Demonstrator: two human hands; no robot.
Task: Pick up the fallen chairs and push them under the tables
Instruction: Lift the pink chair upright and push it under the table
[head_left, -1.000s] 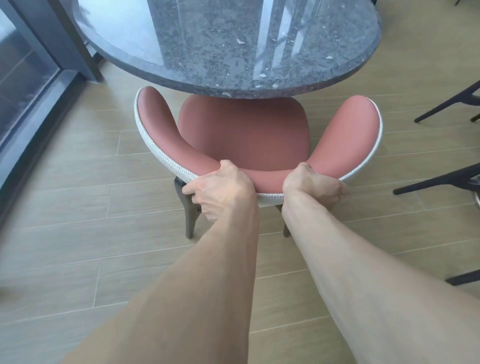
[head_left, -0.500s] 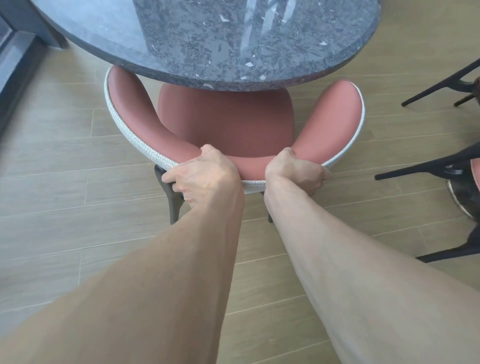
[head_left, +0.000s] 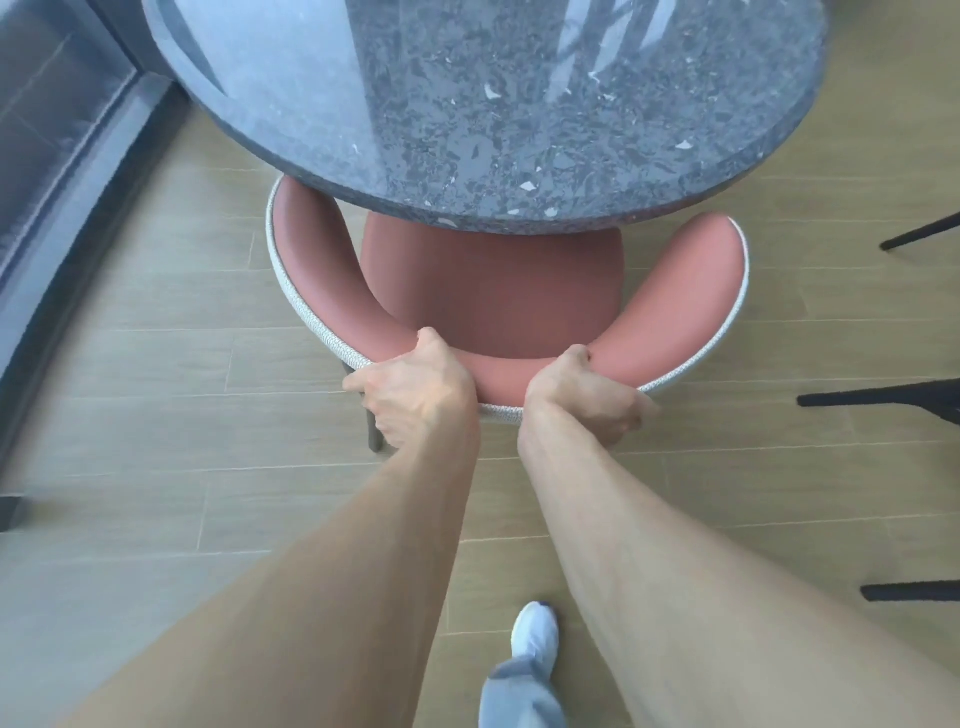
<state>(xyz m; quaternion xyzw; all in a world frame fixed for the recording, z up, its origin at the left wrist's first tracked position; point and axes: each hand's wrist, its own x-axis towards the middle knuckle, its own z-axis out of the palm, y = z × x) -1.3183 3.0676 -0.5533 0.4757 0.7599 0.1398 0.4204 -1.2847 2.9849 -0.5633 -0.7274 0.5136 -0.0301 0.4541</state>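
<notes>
A pink upholstered chair (head_left: 493, 291) with a white woven outer rim stands upright on the floor, its seat partly under the round grey stone table (head_left: 493, 104). My left hand (head_left: 410, 395) grips the top of the curved backrest left of centre, thumb over the inner pink side. My right hand (head_left: 587, 395) grips the same backrest edge just right of centre. One dark chair leg (head_left: 374, 434) shows below my left hand; the other legs are hidden.
Black legs of another chair (head_left: 883, 400) reach in from the right edge. A dark window frame (head_left: 67, 208) runs along the left. My white shoe (head_left: 535, 639) stands on the wood-look tiled floor behind the chair.
The pink chair has slid further under the table, more of its seat now covered by the tabletop. Both hands kept their grip on the backrest. My foot has stepped into view.
</notes>
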